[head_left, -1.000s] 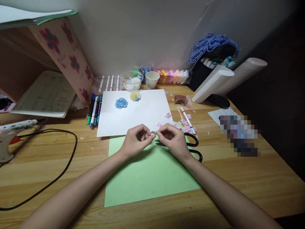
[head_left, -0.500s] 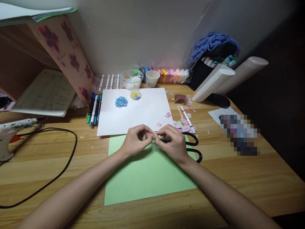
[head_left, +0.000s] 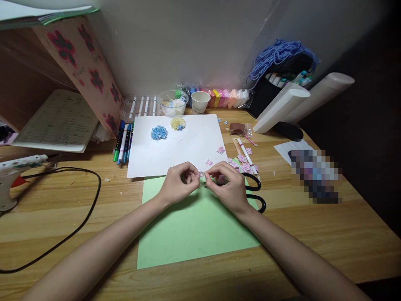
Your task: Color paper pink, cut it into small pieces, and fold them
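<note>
Fingertips (head_left: 194,177) of the left hand (head_left: 177,187) and of the right hand (head_left: 230,189) meet over the far edge of a green sheet (head_left: 194,234). Thumb and forefinger of each hand are pressed together on a tiny pale pink paper scrap (head_left: 202,174), which hangs between the two pinches just above the sheet, while the other fingers curl loosely toward the palms. The scrap is too small to tell whether it is folded or crumpled. So little a piece seems to call for a grip at the very tips, nails close together, so that each pinch holds its own end and the bit between them shows. Too hard a squeeze would likely flatten or tear it, and too slack a one would drop it among the loose pink scraps (head_left: 243,164) lying just beyond and to the right of the right fingers. Forearms laid on the wooden desk (head_left: 313,234) would steady the small turns. Black scissors (head_left: 256,195) lie partly under the right hand, so its knuckles are best held lifted clear of them. Directly beyond the fingers lies a white sheet (head_left: 191,148), with a blue heap (head_left: 159,133) and a yellow heap (head_left: 178,124) of shredded bits at its far end, well apart from the fingers.
</note>
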Tool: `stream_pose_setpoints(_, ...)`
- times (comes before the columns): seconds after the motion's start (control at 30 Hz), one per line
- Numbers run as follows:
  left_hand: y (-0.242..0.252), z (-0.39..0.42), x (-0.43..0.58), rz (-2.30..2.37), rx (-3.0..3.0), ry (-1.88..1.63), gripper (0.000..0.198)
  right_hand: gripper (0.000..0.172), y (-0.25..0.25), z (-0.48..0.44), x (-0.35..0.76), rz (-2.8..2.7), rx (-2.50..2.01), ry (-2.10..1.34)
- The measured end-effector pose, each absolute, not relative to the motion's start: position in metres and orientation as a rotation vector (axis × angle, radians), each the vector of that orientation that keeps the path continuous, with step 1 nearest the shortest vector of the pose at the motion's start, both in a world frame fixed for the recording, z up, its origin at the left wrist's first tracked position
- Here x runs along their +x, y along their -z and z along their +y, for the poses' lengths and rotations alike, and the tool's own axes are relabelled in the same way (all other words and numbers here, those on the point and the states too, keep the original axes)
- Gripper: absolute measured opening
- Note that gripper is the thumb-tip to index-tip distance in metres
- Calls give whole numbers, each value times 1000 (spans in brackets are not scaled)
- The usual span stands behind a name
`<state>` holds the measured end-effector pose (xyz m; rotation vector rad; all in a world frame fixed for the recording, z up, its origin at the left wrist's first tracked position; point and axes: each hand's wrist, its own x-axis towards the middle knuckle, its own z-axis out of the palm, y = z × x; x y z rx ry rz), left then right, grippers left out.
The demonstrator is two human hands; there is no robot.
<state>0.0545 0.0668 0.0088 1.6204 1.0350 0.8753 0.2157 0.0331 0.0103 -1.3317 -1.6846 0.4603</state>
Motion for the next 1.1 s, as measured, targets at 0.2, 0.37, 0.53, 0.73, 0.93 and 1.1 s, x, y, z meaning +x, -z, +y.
stream_pose_setpoints(0.2, -7, 68, 53, 1042, 1617, -877, 2, 9, -8, 37, 219, -1493, -1379, -708)
stream_pose_setpoints(0.37, -7, 68, 53, 1052, 1621, -868, 2, 9, -4, 42, 224, -1356, -1396, -830)
stream_pose_setpoints(0.53, -7, 68, 53, 1059, 1628, -870, 2, 14, -4, 46, 229, -1281, -1426, -860)
stream_pose_setpoints(0.73, -2, 65, 54, 1268, 1835, -910, 7, 18, -4, 53, 237, -1485, -1526, -750)
stream_pose_setpoints(0.93, 2, 64, 53, 1398, 2079, -820, 17, 13, -11, 64, 264, -1617, -1586, -481)
stream_pose_setpoints(1.1, 1, 64, 53, 1362, 2207, -833, 25, 15, -9, 71, 283, -1667, -1644, -279)
